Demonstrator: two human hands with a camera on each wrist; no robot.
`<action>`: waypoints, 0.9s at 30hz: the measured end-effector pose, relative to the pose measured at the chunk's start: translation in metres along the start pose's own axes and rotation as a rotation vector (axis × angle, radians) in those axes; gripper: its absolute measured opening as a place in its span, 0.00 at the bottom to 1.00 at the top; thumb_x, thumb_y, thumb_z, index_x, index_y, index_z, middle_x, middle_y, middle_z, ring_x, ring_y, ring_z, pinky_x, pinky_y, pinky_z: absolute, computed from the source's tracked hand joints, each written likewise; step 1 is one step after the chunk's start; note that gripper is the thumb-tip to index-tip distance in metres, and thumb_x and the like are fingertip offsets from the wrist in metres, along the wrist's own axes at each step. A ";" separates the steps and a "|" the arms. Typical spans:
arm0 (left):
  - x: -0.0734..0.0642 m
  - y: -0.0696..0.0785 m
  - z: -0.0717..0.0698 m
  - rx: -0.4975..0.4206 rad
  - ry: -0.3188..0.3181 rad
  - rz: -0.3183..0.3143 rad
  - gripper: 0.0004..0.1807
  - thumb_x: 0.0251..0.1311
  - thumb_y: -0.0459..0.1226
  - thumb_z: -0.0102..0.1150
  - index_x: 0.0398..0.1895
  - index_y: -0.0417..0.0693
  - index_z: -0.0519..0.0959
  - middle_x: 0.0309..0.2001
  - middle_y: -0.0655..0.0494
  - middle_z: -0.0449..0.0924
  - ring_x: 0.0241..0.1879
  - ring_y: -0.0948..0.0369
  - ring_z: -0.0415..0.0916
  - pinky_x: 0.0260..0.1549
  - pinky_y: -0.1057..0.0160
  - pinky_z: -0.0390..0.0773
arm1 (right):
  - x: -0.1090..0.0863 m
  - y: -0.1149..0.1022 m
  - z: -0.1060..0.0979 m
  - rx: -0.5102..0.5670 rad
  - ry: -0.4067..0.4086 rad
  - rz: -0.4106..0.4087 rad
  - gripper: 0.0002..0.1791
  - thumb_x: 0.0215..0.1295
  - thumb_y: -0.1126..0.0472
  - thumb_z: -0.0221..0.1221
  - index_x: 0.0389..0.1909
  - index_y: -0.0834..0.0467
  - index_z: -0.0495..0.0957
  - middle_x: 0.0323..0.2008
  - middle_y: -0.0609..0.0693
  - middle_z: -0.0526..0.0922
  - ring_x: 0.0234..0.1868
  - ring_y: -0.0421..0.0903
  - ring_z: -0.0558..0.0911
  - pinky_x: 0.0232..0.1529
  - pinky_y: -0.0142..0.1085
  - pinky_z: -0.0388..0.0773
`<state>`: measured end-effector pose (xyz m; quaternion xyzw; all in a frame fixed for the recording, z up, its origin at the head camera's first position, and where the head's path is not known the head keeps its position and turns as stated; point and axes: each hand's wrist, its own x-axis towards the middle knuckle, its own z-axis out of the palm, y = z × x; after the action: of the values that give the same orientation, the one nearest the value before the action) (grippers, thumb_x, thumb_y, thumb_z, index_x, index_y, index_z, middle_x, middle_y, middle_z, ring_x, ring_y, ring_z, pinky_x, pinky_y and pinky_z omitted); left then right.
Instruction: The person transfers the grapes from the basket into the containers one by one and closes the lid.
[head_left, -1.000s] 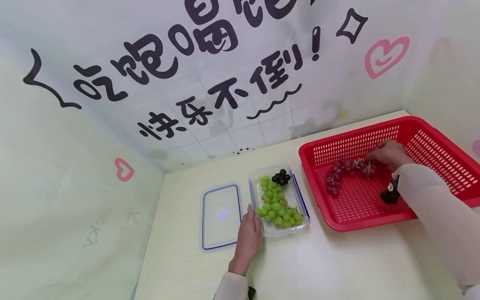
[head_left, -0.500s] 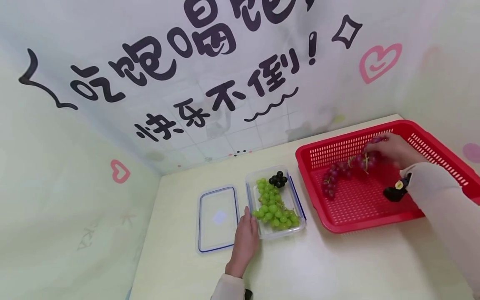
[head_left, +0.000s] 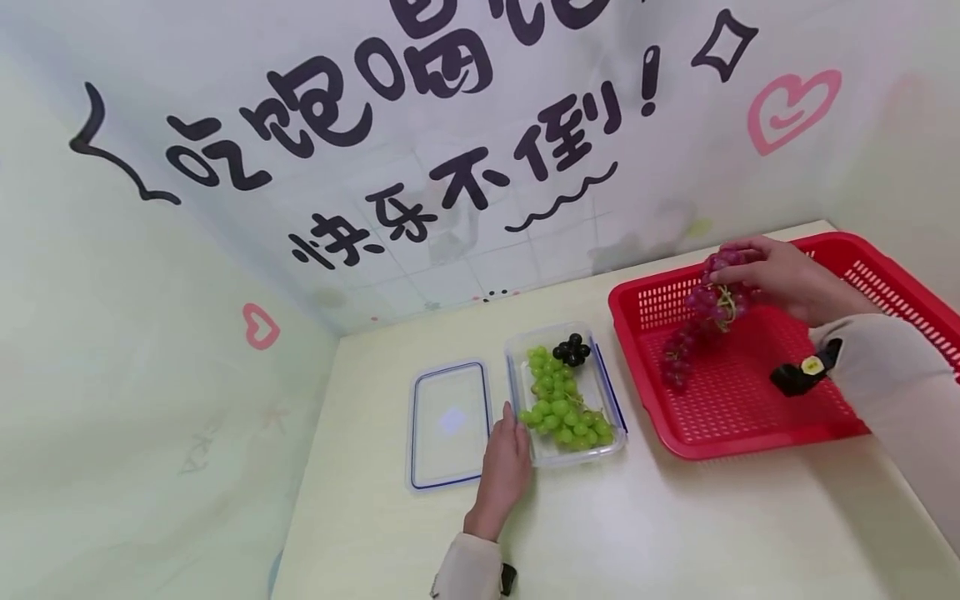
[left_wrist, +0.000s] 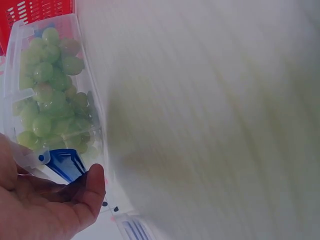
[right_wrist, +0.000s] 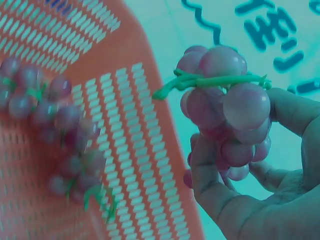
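Observation:
My right hand [head_left: 783, 279] grips a bunch of red grapes [head_left: 716, 296], raised near the back rim of the red basket [head_left: 750, 450]. In the right wrist view the fingers curl round this bunch, its green stem [right_wrist: 215, 81] facing the camera. More red grapes [right_wrist: 65, 120] lie inside the basket. My left hand [head_left: 504, 467] is at the left side of a clear plastic container [head_left: 540, 458], its fingers curled at a blue latch [left_wrist: 65, 164] in the left wrist view. The container holds green grapes [head_left: 562, 408] and a small cluster of black grapes [head_left: 572, 350].
A clear lid with a blue seal [head_left: 450, 425] lies flat left of the container. The basket stands to the right, on the same pale table [head_left: 600, 533]. A wall sheet with black lettering [head_left: 472, 179] rises behind the table.
My right hand has lifted a bunch of red grapes up from the basket floor toward its back rim. The left hand stays at the container's side.

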<state>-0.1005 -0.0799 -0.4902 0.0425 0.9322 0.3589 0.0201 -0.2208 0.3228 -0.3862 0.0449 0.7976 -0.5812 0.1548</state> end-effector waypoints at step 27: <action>-0.001 0.005 -0.003 0.050 0.023 -0.005 0.28 0.79 0.37 0.34 0.74 0.26 0.53 0.58 0.32 0.74 0.52 0.48 0.75 0.52 0.48 0.77 | 0.007 -0.053 0.120 -0.065 -0.303 -0.120 0.34 0.66 0.60 0.63 0.71 0.54 0.62 0.63 0.62 0.68 0.61 0.58 0.70 0.55 0.46 0.79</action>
<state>-0.0992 -0.0784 -0.4844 0.0363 0.9411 0.3360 0.0094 -0.2172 0.1925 -0.3732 -0.0960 0.7848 -0.5634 0.2397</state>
